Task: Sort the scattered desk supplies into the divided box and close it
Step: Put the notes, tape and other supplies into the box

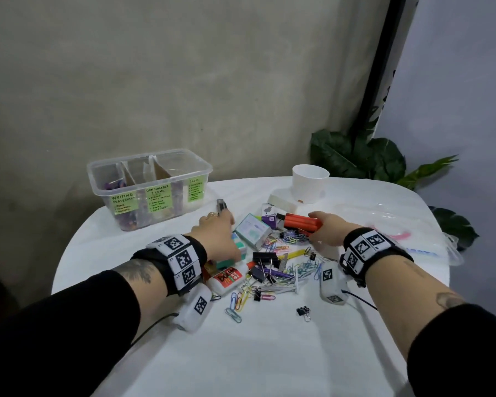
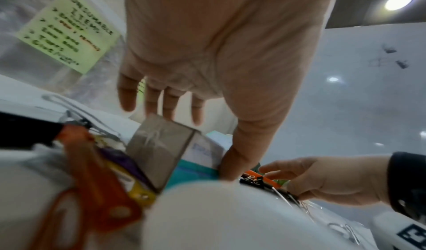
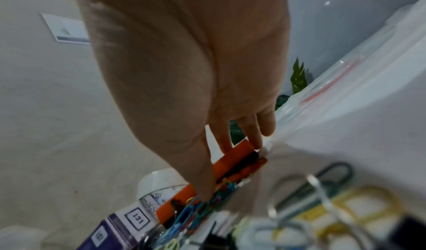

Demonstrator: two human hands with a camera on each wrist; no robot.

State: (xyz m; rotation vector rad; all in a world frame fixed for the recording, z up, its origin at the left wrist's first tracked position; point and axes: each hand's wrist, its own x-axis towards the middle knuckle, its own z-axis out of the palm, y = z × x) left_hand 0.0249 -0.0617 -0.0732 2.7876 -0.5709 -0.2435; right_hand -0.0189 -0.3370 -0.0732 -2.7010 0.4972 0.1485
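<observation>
The clear divided box with green labels stands open at the table's back left. My left hand reaches over a teal box. In the left wrist view the left hand has straight fingers above that box's grey end, and its thumb touches the teal edge. My right hand grips the rear of an orange stapler. The right wrist view shows the right hand pinching the stapler between thumb and fingers.
Several paper clips and binder clips lie in a heap mid-table beside a glue bottle. A small grey object sits beyond my left fingers. A white cup, a purple box and clear plastic lie to the right.
</observation>
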